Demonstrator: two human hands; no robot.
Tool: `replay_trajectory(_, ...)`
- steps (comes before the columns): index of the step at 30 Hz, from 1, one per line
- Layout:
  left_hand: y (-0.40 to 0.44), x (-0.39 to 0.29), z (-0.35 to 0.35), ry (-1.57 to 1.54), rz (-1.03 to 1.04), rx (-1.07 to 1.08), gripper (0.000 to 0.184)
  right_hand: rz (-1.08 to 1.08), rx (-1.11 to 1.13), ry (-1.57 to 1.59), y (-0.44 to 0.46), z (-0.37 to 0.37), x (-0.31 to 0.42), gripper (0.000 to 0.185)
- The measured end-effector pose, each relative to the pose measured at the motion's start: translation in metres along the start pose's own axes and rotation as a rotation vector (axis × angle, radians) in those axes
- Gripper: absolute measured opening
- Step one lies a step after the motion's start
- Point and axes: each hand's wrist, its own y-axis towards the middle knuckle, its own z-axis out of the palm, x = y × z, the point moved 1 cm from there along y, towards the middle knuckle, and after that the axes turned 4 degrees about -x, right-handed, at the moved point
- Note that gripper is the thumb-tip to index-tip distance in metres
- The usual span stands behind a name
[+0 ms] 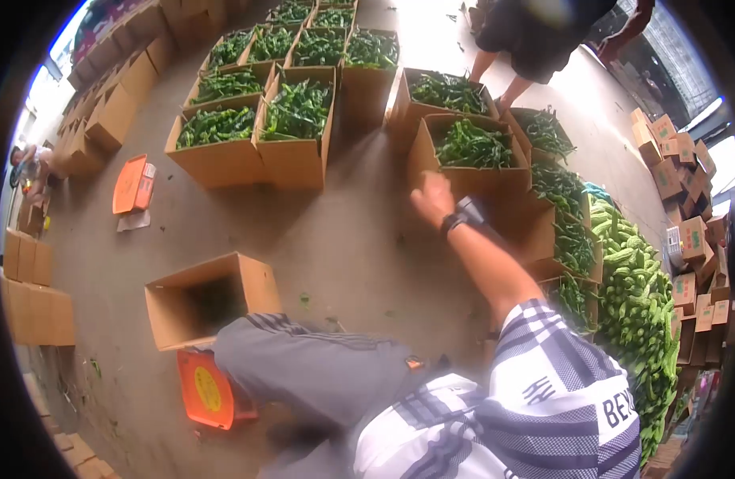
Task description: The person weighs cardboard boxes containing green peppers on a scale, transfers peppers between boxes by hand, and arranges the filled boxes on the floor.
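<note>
My right hand (434, 198), with a dark band on the wrist, reaches out to the near left corner of an open cardboard box (471, 182). Its fingers look curled at the box's rim, slightly blurred. Long green peppers (474, 145) fill that box. A grey object (470, 211) shows just behind my wrist. My left hand is out of view. Beside my grey-trousered leg, an open cardboard box (260, 283) lies tipped on its side, its inside in shadow. Next to it is an orange plastic piece (208, 391) with a yellow round mark.
Rows of pepper-filled boxes (292, 164) stand ahead. More boxes of peppers (575, 243) line the right, beside a heap of bitter melons (635, 295). An orange scale (133, 185) sits on the floor. A person (535, 36) stands at the back. Cartons (687, 164) are piled far right.
</note>
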Motion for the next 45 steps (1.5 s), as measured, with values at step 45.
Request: replay_trajectory(45,0.169,-0.325,0.283,-0.886,-0.387,0.714,0.033,-0.499,0.536,-0.126,-0.194,-0.027,0.149,0.016)
